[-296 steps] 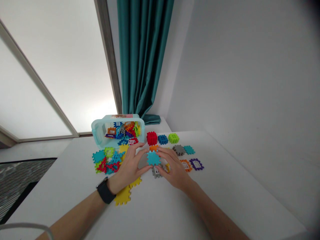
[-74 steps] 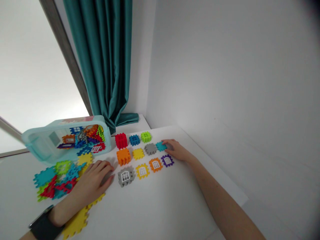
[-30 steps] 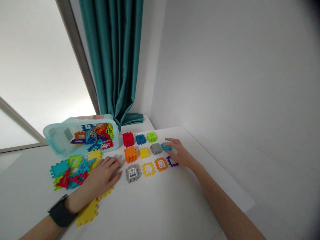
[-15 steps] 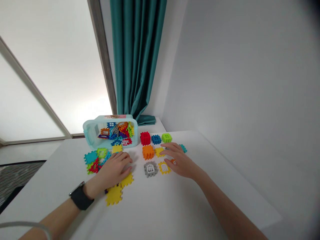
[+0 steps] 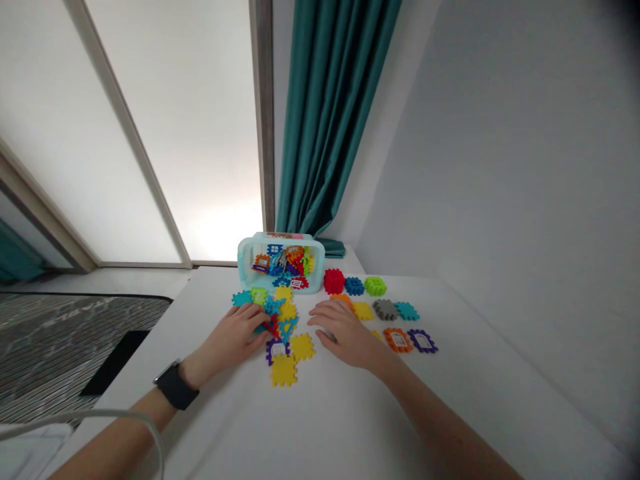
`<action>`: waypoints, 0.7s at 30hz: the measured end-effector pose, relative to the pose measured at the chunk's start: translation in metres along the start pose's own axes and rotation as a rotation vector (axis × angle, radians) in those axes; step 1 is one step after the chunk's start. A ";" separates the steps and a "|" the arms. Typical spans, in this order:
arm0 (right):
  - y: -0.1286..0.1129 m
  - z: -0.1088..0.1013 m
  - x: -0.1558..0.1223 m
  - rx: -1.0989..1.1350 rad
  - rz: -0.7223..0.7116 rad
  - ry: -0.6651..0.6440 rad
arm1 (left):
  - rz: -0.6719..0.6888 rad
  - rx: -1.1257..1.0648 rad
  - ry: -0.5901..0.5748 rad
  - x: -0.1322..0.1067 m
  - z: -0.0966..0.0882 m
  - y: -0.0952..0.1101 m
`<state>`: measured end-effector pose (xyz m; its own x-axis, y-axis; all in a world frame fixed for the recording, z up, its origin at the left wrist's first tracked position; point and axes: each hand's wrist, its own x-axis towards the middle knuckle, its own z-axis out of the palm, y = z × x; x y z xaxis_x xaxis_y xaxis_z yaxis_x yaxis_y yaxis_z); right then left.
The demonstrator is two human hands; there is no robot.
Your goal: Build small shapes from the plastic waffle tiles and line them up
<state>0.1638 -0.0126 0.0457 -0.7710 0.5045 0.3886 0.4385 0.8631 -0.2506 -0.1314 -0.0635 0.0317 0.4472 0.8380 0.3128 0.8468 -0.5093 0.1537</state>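
Observation:
My left hand (image 5: pixel 240 335) lies over the left side of a loose pile of toothed plastic building tiles, thumb apart from the fingers. Near its fingertips are a red piece (image 5: pixel 272 326) and a blue piece (image 5: pixel 287 328); its fingers partly hide a teal tile (image 5: pixel 242 298). Nearer me lie a purple window tile (image 5: pixel 277 349) and yellow tiles (image 5: pixel 284 371). My right hand (image 5: pixel 346 331), fingers spread and nothing visible in them, reaches over the left end of the sorted tiles. It partly covers an orange stack (image 5: pixel 343 299) and a yellow window tile (image 5: pixel 377 335).
A pale turquoise tub (image 5: pixel 243 270) lies on its side behind the pile, full of mixed tiles. Red (image 5: pixel 334 281), blue (image 5: pixel 355 287) and green stacks (image 5: pixel 375 286) form the back row. Grey (image 5: pixel 386 309), teal (image 5: pixel 407 311), orange window (image 5: pixel 398 340) and purple window tiles (image 5: pixel 423 341) lie rightward.
The view has turned left. My left hand has shifted left over the pile, uncovering yellow and blue pieces. My right hand has moved left, uncovering grey and orange tiles.

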 end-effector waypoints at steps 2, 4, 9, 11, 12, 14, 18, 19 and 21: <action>-0.011 0.009 0.009 0.004 -0.009 -0.064 | -0.011 0.018 0.011 -0.005 0.002 -0.003; -0.020 0.018 0.016 -0.008 -0.003 -0.118 | -0.018 0.034 0.016 -0.009 0.006 -0.006; -0.038 0.038 0.022 -0.060 0.062 -0.184 | -0.042 0.044 0.067 -0.014 0.021 -0.009; -0.043 0.043 0.023 -0.075 0.100 -0.204 | -0.055 0.032 0.095 -0.015 0.026 -0.009; -0.046 0.045 0.024 -0.082 0.117 -0.210 | -0.060 0.022 0.105 -0.015 0.027 -0.009; -0.051 0.048 0.024 -0.088 0.140 -0.217 | -0.070 0.005 0.117 -0.015 0.029 -0.009; -0.056 0.053 0.025 -0.065 0.181 -0.194 | -0.104 -0.018 0.122 -0.015 0.030 -0.006; -0.056 0.055 0.024 -0.054 0.190 -0.180 | -0.116 -0.023 0.125 -0.014 0.031 -0.006; -0.057 0.059 0.023 -0.035 0.201 -0.140 | -0.135 -0.032 0.136 -0.014 0.031 -0.005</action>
<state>0.0943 -0.0514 0.0160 -0.7225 0.6598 0.2065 0.6031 0.7475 -0.2786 -0.1330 -0.0664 -0.0023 0.2853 0.8658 0.4111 0.8860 -0.4018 0.2315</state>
